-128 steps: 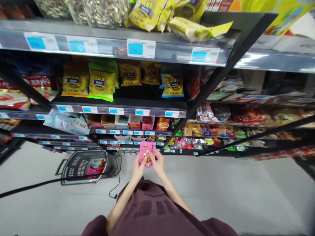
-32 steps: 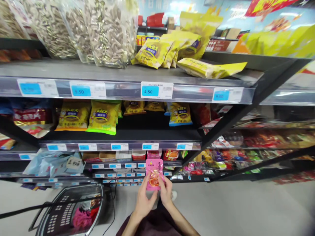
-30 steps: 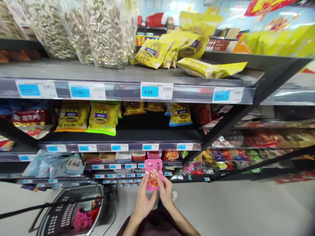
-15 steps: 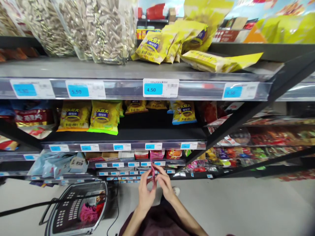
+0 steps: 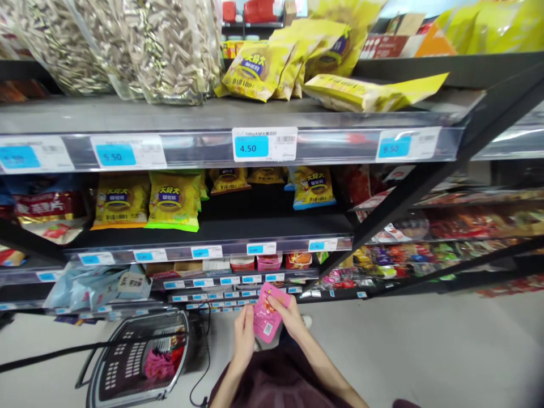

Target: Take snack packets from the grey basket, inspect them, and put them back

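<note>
A pink snack packet (image 5: 266,320) with a small white label faces up between my two hands, in front of my body. My left hand (image 5: 243,334) is closed on its left edge. From the right, my right hand (image 5: 289,318) grips the packet, thumb across its face and the other fingers hidden behind. Just beyond the packet is the lower shelf with a pink box (image 5: 269,262) and a red box (image 5: 298,260).
A shopping basket (image 5: 96,374) with pink and red goods stands on the floor at left. Yellow snack bags (image 5: 255,71) and clear bags of sunflower seeds (image 5: 170,51) fill the upper shelf. A black cable (image 5: 199,379) lies by the basket.
The pink packet was edge-on between my fingers and is now turned with its broad face toward me. My hands have moved apart to its two sides. The view has shifted slightly.
</note>
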`<state>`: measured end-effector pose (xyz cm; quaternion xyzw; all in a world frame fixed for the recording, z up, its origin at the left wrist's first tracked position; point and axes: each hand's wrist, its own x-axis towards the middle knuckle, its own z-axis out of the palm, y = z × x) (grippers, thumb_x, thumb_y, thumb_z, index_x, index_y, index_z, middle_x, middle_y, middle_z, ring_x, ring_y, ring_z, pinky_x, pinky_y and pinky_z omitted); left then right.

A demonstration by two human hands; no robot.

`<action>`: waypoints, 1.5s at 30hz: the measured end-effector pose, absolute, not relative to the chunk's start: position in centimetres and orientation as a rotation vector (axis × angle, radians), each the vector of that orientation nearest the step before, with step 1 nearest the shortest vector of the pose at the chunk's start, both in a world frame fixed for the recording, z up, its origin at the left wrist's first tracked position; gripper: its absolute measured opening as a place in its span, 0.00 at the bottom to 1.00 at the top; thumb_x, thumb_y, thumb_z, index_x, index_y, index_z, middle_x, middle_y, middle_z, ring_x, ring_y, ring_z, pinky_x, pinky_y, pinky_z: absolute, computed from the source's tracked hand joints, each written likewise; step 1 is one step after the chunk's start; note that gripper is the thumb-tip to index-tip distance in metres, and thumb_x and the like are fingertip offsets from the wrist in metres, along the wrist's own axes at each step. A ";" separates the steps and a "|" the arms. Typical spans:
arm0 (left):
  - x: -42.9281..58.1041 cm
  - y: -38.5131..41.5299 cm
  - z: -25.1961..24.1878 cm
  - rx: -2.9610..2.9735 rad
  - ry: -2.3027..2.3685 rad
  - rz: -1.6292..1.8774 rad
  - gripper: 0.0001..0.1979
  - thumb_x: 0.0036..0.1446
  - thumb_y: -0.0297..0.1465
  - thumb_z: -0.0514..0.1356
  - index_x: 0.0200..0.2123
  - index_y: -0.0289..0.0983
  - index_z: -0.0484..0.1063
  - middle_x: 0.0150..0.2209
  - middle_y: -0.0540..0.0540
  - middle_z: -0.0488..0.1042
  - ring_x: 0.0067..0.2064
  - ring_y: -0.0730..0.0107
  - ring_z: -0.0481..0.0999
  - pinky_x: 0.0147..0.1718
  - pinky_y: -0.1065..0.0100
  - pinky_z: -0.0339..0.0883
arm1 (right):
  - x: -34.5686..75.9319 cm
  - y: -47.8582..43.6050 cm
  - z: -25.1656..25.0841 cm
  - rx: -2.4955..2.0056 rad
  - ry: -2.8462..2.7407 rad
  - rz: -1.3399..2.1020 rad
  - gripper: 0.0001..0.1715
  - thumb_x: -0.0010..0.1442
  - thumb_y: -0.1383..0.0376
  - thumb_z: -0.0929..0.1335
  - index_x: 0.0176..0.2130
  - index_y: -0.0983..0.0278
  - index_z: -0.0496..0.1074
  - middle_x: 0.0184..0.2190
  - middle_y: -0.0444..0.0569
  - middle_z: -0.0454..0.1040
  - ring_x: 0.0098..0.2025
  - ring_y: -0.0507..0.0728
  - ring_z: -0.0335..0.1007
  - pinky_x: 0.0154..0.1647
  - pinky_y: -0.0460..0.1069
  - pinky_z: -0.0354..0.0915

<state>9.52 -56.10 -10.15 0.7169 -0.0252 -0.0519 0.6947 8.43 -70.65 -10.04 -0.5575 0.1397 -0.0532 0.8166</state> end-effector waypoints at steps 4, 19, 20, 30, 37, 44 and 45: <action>10.0 -55.7 -10.2 1.678 -0.084 -0.079 0.24 0.62 0.46 0.54 0.52 0.36 0.72 0.54 0.39 0.72 0.56 0.56 0.71 0.54 0.59 0.64 | 8.2 -69.8 -10.5 -1.190 0.361 -0.212 0.15 0.52 0.56 0.75 0.31 0.67 0.78 0.26 0.48 0.77 0.26 0.53 0.70 0.31 0.46 0.66; 9.2 -55.4 -10.9 1.682 -0.143 -0.122 0.20 0.61 0.44 0.55 0.45 0.35 0.75 0.45 0.39 0.77 0.47 0.57 0.76 0.50 0.59 0.68 | 7.9 -69.0 -10.2 -1.042 0.429 -0.222 0.13 0.49 0.58 0.76 0.31 0.65 0.80 0.27 0.48 0.78 0.28 0.55 0.72 0.32 0.48 0.67; 9.2 -55.4 -10.9 1.684 -0.148 -0.126 0.20 0.62 0.44 0.55 0.45 0.35 0.75 0.45 0.39 0.77 0.47 0.58 0.76 0.50 0.59 0.68 | 8.0 -69.0 -10.1 -1.031 0.432 -0.221 0.12 0.49 0.58 0.76 0.31 0.65 0.80 0.27 0.47 0.79 0.28 0.55 0.72 0.32 0.48 0.68; 9.6 -55.1 -10.3 1.683 -0.152 -0.114 0.20 0.60 0.45 0.57 0.44 0.35 0.76 0.44 0.40 0.78 0.44 0.58 0.77 0.47 0.62 0.70 | 8.5 -68.5 -9.0 -0.989 0.470 -0.216 0.15 0.45 0.58 0.77 0.31 0.66 0.80 0.28 0.49 0.79 0.28 0.57 0.74 0.33 0.49 0.69; 9.7 -54.5 -10.5 1.683 -0.121 -0.105 0.20 0.59 0.45 0.57 0.43 0.35 0.76 0.43 0.40 0.78 0.44 0.58 0.77 0.45 0.63 0.69 | 8.9 -68.0 -9.8 -1.026 0.462 -0.214 0.16 0.45 0.57 0.77 0.30 0.66 0.80 0.27 0.49 0.79 0.28 0.56 0.73 0.32 0.49 0.68; 9.5 -54.4 -10.6 1.679 -0.132 -0.120 0.19 0.60 0.44 0.57 0.43 0.35 0.75 0.41 0.42 0.78 0.43 0.59 0.77 0.43 0.65 0.69 | 8.8 -67.9 -10.0 -1.022 0.473 -0.210 0.13 0.46 0.59 0.77 0.30 0.66 0.79 0.27 0.49 0.78 0.28 0.55 0.73 0.33 0.48 0.68; 9.5 -54.5 -10.6 1.681 -0.136 -0.121 0.19 0.60 0.44 0.56 0.43 0.35 0.75 0.41 0.42 0.78 0.42 0.60 0.77 0.43 0.65 0.69 | 8.8 -67.9 -10.1 -1.022 0.471 -0.210 0.13 0.47 0.59 0.77 0.30 0.66 0.79 0.28 0.48 0.78 0.29 0.55 0.73 0.33 0.48 0.67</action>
